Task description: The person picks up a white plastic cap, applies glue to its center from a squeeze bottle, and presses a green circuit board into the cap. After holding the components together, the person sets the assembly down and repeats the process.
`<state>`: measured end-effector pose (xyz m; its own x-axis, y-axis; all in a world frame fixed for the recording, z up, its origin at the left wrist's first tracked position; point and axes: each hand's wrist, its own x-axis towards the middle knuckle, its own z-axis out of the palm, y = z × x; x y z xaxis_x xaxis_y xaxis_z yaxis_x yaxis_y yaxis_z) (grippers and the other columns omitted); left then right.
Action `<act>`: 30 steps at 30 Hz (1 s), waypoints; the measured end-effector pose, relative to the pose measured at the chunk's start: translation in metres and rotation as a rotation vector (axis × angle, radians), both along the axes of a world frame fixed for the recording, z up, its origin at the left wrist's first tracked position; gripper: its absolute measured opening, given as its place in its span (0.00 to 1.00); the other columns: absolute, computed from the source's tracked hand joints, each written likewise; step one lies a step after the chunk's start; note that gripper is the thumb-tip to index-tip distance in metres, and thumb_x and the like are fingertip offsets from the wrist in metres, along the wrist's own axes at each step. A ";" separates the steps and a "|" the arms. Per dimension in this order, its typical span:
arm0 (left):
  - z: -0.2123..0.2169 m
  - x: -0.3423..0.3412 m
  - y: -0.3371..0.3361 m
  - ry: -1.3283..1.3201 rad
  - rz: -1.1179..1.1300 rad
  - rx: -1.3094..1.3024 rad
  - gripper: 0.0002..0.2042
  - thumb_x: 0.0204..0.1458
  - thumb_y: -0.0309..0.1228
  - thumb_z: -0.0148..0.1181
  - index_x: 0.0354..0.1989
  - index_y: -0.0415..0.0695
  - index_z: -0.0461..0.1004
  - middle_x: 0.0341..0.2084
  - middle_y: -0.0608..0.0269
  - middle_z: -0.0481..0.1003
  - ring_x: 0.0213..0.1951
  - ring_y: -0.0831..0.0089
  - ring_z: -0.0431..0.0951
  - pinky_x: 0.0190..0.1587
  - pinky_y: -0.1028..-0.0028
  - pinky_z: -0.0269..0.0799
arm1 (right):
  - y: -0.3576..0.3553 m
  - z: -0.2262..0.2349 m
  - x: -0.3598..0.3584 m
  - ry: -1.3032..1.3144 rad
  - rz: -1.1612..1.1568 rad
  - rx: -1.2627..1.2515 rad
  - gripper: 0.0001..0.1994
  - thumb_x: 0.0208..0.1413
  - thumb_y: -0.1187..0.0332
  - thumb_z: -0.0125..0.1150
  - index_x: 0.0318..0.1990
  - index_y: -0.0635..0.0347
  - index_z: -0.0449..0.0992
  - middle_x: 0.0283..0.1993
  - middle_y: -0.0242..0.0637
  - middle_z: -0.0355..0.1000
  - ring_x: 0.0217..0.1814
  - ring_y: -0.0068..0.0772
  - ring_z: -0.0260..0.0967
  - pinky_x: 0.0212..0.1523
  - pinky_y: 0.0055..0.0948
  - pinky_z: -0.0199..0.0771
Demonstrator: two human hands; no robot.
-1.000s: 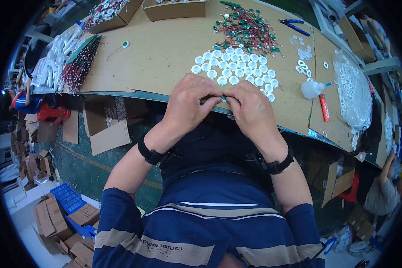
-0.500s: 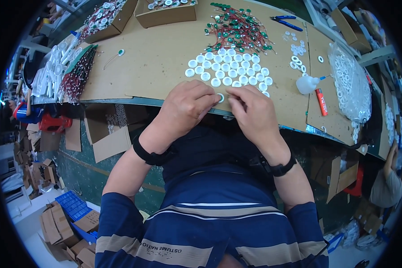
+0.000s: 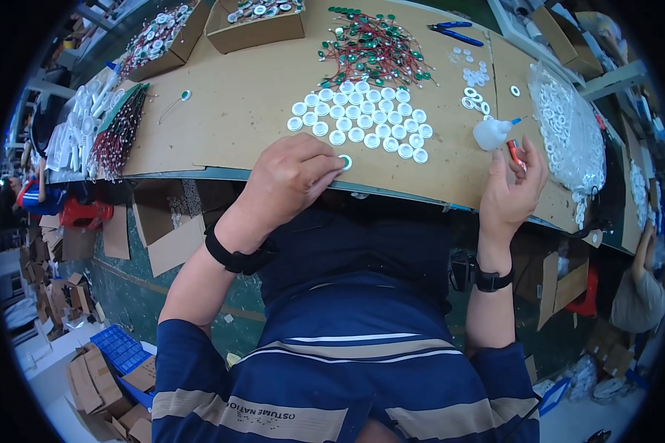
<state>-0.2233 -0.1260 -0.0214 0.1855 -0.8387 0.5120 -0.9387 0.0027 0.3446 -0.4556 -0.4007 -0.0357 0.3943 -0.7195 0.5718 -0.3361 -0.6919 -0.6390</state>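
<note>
My left hand (image 3: 292, 177) pinches a small white round cap with a green disc (image 3: 346, 162) in it, at the table's near edge. Off to the right, my right hand (image 3: 511, 188) is at a red stick-shaped tube (image 3: 515, 151). Its fingers reach over the tube and partly cover it, with the thumb standing apart on the left side. Just beyond that hand is a white squeeze bottle (image 3: 491, 134) with a blue tip. Many white round caps (image 3: 366, 122) lie in rows ahead of my left hand.
Behind the caps lies a heap of green discs with red wires (image 3: 377, 52). Blue-handled pliers (image 3: 457, 34) and white rings (image 3: 474, 97) lie to the right, near a clear bag of rings (image 3: 569, 140). Cardboard boxes (image 3: 255, 31) and a wire bundle (image 3: 122, 133) occupy the left.
My right hand has left the cap and moved right to the red tube. My left hand keeps its pinch on the cap. The whole view has shifted slightly.
</note>
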 end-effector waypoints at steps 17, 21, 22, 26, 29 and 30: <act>0.000 -0.005 -0.002 0.063 0.022 0.022 0.11 0.50 0.19 0.77 0.42 0.41 0.87 0.40 0.59 0.84 0.44 0.57 0.85 0.48 0.60 0.85 | -0.014 0.003 0.020 0.070 0.016 0.315 0.32 0.71 0.72 0.72 0.78 0.70 0.68 0.69 0.48 0.80 0.65 0.38 0.83 0.69 0.36 0.82; 0.001 -0.005 0.000 0.084 0.014 0.030 0.11 0.51 0.17 0.76 0.42 0.41 0.88 0.39 0.60 0.84 0.45 0.58 0.85 0.49 0.61 0.84 | 0.005 0.003 0.019 -0.204 0.338 0.505 0.32 0.72 0.72 0.71 0.79 0.69 0.68 0.67 0.45 0.80 0.63 0.37 0.84 0.65 0.35 0.84; 0.002 -0.004 0.000 0.090 0.009 0.036 0.11 0.51 0.17 0.76 0.42 0.42 0.88 0.39 0.60 0.84 0.45 0.58 0.86 0.49 0.62 0.85 | 0.014 0.005 0.020 -0.338 0.489 0.605 0.31 0.73 0.72 0.70 0.80 0.69 0.68 0.66 0.44 0.81 0.62 0.37 0.84 0.63 0.34 0.85; 0.000 -0.002 -0.003 0.098 -0.011 0.035 0.11 0.51 0.17 0.76 0.42 0.42 0.87 0.39 0.60 0.84 0.45 0.58 0.85 0.49 0.61 0.84 | 0.042 0.022 0.028 -0.274 0.641 0.961 0.28 0.73 0.72 0.70 0.76 0.69 0.71 0.63 0.42 0.81 0.56 0.32 0.84 0.52 0.27 0.85; -0.001 0.000 -0.004 0.106 -0.017 0.032 0.11 0.50 0.18 0.76 0.41 0.42 0.87 0.39 0.59 0.84 0.45 0.57 0.85 0.49 0.60 0.84 | 0.045 0.011 0.032 -0.255 0.664 0.952 0.25 0.71 0.73 0.72 0.71 0.69 0.73 0.55 0.39 0.81 0.44 0.24 0.80 0.40 0.21 0.78; -0.002 0.001 -0.005 0.113 -0.018 0.030 0.10 0.50 0.18 0.77 0.41 0.42 0.87 0.39 0.59 0.84 0.44 0.57 0.85 0.49 0.60 0.84 | 0.045 0.011 0.032 -0.256 0.666 0.955 0.25 0.71 0.73 0.72 0.71 0.69 0.73 0.55 0.39 0.81 0.44 0.24 0.80 0.40 0.21 0.78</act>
